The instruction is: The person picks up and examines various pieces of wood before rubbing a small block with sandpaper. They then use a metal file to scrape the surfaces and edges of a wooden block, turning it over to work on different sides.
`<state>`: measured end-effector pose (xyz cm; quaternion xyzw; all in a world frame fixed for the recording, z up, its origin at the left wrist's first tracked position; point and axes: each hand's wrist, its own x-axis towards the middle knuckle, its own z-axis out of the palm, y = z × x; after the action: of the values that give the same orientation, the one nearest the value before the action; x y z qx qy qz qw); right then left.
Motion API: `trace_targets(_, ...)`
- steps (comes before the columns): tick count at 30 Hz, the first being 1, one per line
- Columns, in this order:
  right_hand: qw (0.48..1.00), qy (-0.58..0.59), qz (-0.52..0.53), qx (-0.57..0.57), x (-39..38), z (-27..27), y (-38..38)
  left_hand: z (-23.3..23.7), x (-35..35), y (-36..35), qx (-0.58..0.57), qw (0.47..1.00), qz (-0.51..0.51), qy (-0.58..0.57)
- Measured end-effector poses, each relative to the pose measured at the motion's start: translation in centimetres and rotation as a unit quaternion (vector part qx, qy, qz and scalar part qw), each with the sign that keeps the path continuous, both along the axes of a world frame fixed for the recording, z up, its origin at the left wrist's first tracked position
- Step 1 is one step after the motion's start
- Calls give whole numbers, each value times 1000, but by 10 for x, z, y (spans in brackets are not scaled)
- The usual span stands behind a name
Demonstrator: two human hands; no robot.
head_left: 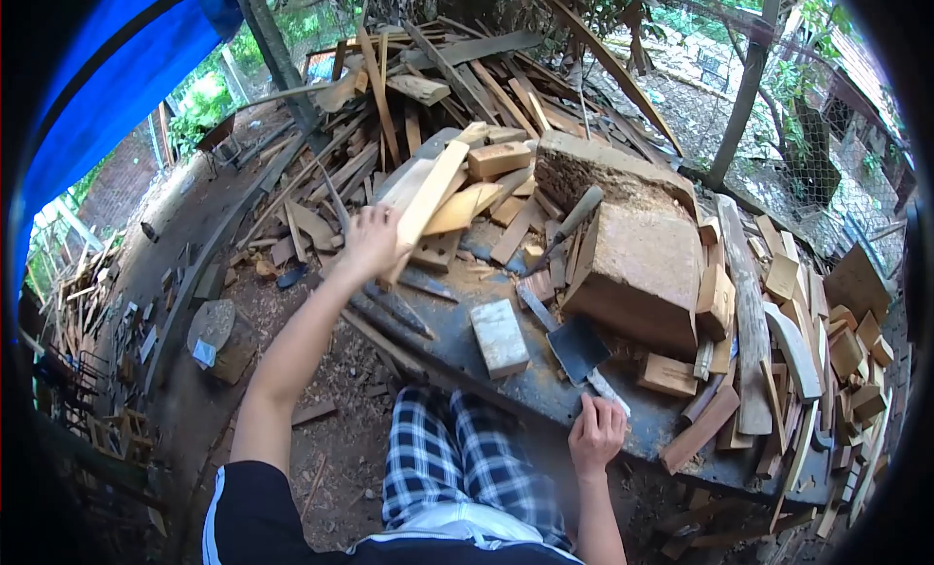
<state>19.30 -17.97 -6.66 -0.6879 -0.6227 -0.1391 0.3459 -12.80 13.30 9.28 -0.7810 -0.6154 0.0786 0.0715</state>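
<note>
My left hand [373, 240] is closed around the lower end of a pale wooden board [433, 195], which slants up over the bench. Beside it lies a yellowish wood piece [465, 207]. My right hand [596, 437] has curled fingers at the bench's front edge, close to a tool with a dark square blade [578, 349] and a pale, narrow end. Whether those fingers touch or hold anything is hidden. Between the hands sits a whitish rectangular block [499, 337]. A chisel-like tool with a wooden handle [581, 213] leans near a large timber block [637, 273].
Wood offcuts [691, 375] crowd the right side of the dark bench [448, 366]. Behind it rises a heap of scrap boards [467, 69]. A stump [219, 336] stands on the ground at left. A blue tarp [126, 88] hangs upper left, and posts [749, 88] stand behind.
</note>
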Motion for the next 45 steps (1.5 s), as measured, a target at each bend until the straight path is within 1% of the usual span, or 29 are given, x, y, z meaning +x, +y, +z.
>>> trace_targets(1, 1000, -7, 4, 3, 0, -1, 0, 0, 11, 3, 64, 997, -51, 3)
trace_targets(4, 1000, -7, 6, 5, -1, -1, 1, 4, 53, 25, 140, 967, -198, -77)
trace_targets(5, 1000, -10, 6, 0, -1, 0, 0, 0, 70, 38, 138, 966, -203, -76)
trace_targets(7, 1000, -17, 1, -6, 0, -1, 0, -22, 106, 73, 86, 939, -291, -161)
trace_targets(8, 1000, -13, -1, -5, 1, -5, 0, -33, 125, 87, 77, 944, -290, -138)
trace_targets(10, 1000, -12, -9, -5, 0, -6, 0, -40, 160, 106, 3, 963, -256, -88)
trace_targets(11, 1000, -14, -10, -4, 1, -9, 0, -47, 168, 119, 5, 961, -261, -92)
trace_targets(13, 1000, -10, -12, -1, 1, -8, 1, -73, 185, 149, -5, 982, -183, 45)
trace_targets(14, 1000, -5, -11, 1, 1, -9, 1, -86, 188, 160, 14, 988, -150, 47)
trace_targets(16, 1000, -14, -21, -7, 1, -8, 2, -86, 196, 165, 10, 995, -96, 37)
trace_targets(17, 1000, -15, -25, -10, 1, -8, 2, -86, 201, 168, 8, 994, -99, 38)
trace_targets(19, 999, -13, -25, -18, -1, -7, 2, -84, 206, 172, -4, 996, -57, 65)
trace_targets(20, 999, -15, -26, -20, -1, -6, 2, -88, 208, 174, -9, 996, -55, 66)
trace_targets(22, 999, -19, -25, -25, 1, -5, 2, -99, 214, 180, 26, 998, -7, 61)
trace_targets(23, 999, -18, -26, -25, 1, -5, 2, -101, 213, 185, 7, 997, 20, 69)
trace_targets(24, 999, -15, -27, -26, 0, -4, 2, -96, 210, 182, 5, 997, 19, 70)
trace_targets(26, 999, -13, -29, -22, 1, -4, 2, -74, 198, 176, -23, 998, 58, -28)
trace_targets(27, 999, -14, -28, -18, 0, -4, 2, -75, 192, 180, -25, 993, 83, -81)
trace_targets(28, 999, -9, -32, -18, -1, -5, 2, -77, 188, 185, -24, 994, 79, -76)
trace_targets(30, 999, -23, -30, -18, 1, -7, 2, -79, 182, 189, -61, 993, 79, -66)
trace_targets(31, 999, -15, -28, -19, 0, -2, 2, -72, 180, 190, -88, 990, 78, -75)
trace_targets(34, 999, -8, -28, -25, 1, -4, 1, -61, 172, 191, -91, 987, 92, -91)
trace_targets(36, 999, -7, -22, -22, 1, -6, 1, -60, 170, 189, -73, 987, 100, -100)
trace_targets(40, 999, -12, -23, -22, 0, -5, 1, -60, 168, 199, -127, 982, 109, -92)
trace_targets(42, 999, -13, -23, -27, 3, -4, 0, -59, 165, 206, -75, 985, 107, -115)
trace_targets(43, 999, -13, -26, -29, 2, -4, 0, -53, 160, 213, -113, 975, 115, -154)
trace_targets(44, 999, -13, -28, -31, 1, -4, 0, -52, 157, 215, -113, 968, 113, -191)
trace_targets(45, 999, -11, -28, -33, 1, -5, 1, -47, 153, 226, -162, 957, 105, -218)
